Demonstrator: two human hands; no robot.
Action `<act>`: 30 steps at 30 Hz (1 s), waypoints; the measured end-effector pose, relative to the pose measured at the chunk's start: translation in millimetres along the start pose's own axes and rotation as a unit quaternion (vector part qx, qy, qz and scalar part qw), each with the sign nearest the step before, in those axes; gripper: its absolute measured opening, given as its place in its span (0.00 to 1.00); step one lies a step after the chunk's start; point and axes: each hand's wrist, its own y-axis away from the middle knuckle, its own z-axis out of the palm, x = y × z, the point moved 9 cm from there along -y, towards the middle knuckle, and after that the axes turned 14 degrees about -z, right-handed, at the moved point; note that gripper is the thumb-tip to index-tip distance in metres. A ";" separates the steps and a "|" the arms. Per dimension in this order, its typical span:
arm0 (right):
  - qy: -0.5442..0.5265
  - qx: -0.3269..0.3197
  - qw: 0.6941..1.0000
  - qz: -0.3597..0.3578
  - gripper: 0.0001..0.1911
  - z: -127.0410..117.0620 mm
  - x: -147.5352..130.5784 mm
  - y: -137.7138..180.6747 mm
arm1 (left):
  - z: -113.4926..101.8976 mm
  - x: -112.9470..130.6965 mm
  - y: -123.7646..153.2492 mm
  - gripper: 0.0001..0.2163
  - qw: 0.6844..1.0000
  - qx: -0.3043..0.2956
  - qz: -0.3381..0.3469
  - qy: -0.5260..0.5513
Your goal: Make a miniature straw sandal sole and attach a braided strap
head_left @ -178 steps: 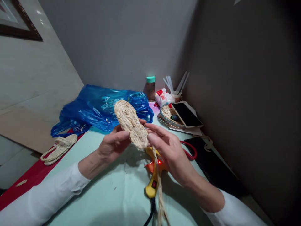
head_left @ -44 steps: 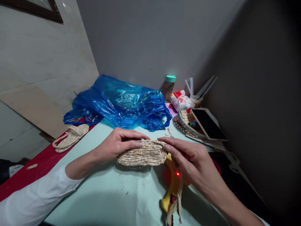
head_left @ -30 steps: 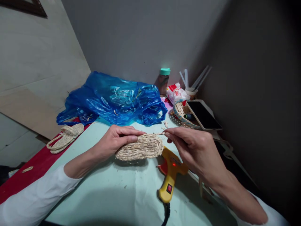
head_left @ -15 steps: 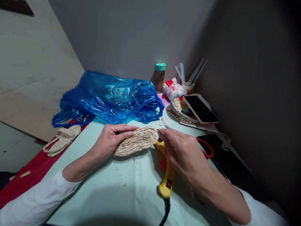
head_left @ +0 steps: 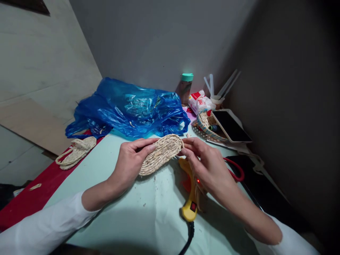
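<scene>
Tabletop point(head_left: 127, 212) beneath woven oval point(head_left: 164, 152), long axis slanting away rightward

A crumpled blue plastic bag point(head_left: 127, 108) lies near the grey wall point(head_left: 148, 42), with a green-lidded jar point(head_left: 185, 88) standing just right of the bag, and beyond the jar, farther right, a red-and-white packet point(head_left: 200, 102) and a small cup point(head_left: 217, 102) of translucent sticks point(head_left: 211, 85). Also right of the bag but nearer, a tablet point(head_left: 231, 126) overlaps a shallow woven basket point(head_left: 205, 120). Red cloth point(head_left: 29, 205) stretches out left of the bag, toward the viewer.
</scene>
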 end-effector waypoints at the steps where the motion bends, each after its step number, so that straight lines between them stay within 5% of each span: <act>1: -0.013 -0.006 1.000 0.005 0.10 -0.7 2.8 -2.0 | 0.4 -0.1 1.0 0.11 1.000 0.001 -0.003 0.004; 6: -0.158 -0.026 0.986 0.052 0.10 5.6 13.3 -7.6 | 4.1 5.9 7.0 0.11 1.000 -0.002 0.003 0.017; 11: -0.284 0.032 0.954 0.090 0.14 4.8 16.0 -3.2 | 6.6 17.4 11.6 0.11 0.998 0.000 0.021 0.055; 16: -0.294 0.064 0.951 0.073 0.11 -4.4 17.6 1.6 | 15.1 21.3 13.1 0.11 0.997 -0.017 0.022 0.077; 24: -0.372 0.097 0.912 0.141 0.17 4.7 19.2 6.9 | 22.3 31.3 16.5 0.09 0.996 -0.015 0.078 0.042; 30: -0.397 0.095 0.897 0.170 0.19 9.5 21.6 10.1 | 30.2 39.2 -2.7 0.08 0.987 -0.094 0.130 0.008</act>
